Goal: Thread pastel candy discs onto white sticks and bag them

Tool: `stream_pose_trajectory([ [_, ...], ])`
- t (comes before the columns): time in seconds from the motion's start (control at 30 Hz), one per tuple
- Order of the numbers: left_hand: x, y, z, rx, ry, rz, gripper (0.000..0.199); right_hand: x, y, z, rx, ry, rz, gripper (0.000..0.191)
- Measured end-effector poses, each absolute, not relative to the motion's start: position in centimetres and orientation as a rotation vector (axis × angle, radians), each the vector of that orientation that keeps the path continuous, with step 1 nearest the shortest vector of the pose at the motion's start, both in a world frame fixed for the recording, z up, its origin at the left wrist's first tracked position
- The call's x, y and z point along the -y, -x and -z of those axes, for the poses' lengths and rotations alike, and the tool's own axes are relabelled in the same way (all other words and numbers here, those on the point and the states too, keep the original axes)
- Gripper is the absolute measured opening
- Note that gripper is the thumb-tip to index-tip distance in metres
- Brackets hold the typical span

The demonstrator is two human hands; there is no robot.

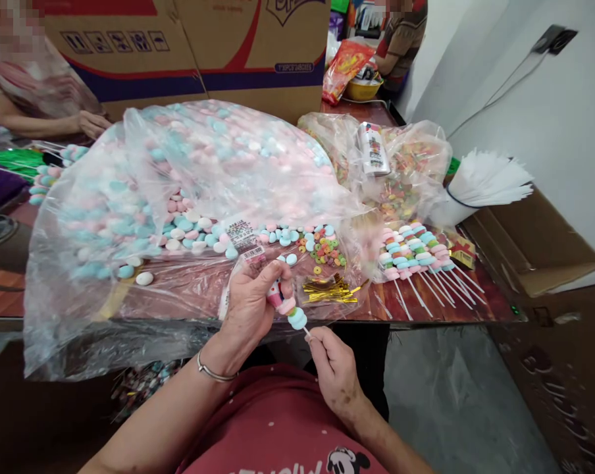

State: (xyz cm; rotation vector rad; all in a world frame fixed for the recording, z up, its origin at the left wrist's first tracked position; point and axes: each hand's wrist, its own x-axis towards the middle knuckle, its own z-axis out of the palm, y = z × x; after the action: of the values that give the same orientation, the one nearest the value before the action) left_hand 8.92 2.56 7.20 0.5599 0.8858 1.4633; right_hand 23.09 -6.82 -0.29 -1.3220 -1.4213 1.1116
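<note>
Pink and pale blue on the candy skewer (297, 319), held aslant between both hands, just in front of the desk (499, 304). Gripped around its upper end, over a printed piece (274, 295), by the curled left hand (251, 296), probably to steady the top. Pinched at the bare white stick (306, 330) below by thumb and fingers of the right hand (334, 372), seemingly to steer without squashing the candy. Cannot tell how tightly pressed at either end. Just beyond, loose candies (193, 230) at the mouth of a big plastic bag (228, 158), coloured rings (327, 251) and gold ties (330, 289), presumably spread there for easy reach. To the right, more skewers (416, 251) laid side by side, sticks pointing toward the near edge, perhaps for clean lifting.
</note>
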Motion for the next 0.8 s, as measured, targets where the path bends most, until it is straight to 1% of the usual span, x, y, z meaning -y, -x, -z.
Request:
stream_pose_trajectory([
  [0.1, -2.4, -9.5, -6.9, -0.831, -0.552, -1.407, 0.034, 7.2, -22.6, 0.7, 1.102, 1.217, -1.464, 0.029],
  [0.17, -2.2, -9.6, -6.8, -0.807, -0.53, -1.373, 0.036, 7.4, -22.5, 1.0, 0.903, 1.074, -1.624, 0.031],
  [0.27, -2.2, -9.3, -6.9, -0.801, -0.487, -1.366, 0.039, 7.4, -22.8, 1.2, 0.852, 1.005, -1.62, 0.033],
  [0.43, -3.2, -8.1, -7.5, -0.74, -0.428, -1.511, 0.047, 7.4, -23.7, 0.8, 1.201, 1.194, -1.356, 0.034],
  [0.53, -4.0, -7.3, -7.8, -0.707, -0.385, -1.581, 0.048, 7.4, -23.4, 0.8, 1.269, 1.225, -1.318, 0.035],
  [0.63, -4.3, -7.0, -8.0, -0.681, -0.388, -1.598, 0.041, 7.3, -22.8, 0.8, 1.13, 1.201, -1.46, 0.034],
  [0.8, -4.5, -7.3, -7.5, -0.631, -0.349, -1.481, 0.027, 6.7, -21.9, -0.3, 0.676, 0.993, -1.875, 0.031],
])
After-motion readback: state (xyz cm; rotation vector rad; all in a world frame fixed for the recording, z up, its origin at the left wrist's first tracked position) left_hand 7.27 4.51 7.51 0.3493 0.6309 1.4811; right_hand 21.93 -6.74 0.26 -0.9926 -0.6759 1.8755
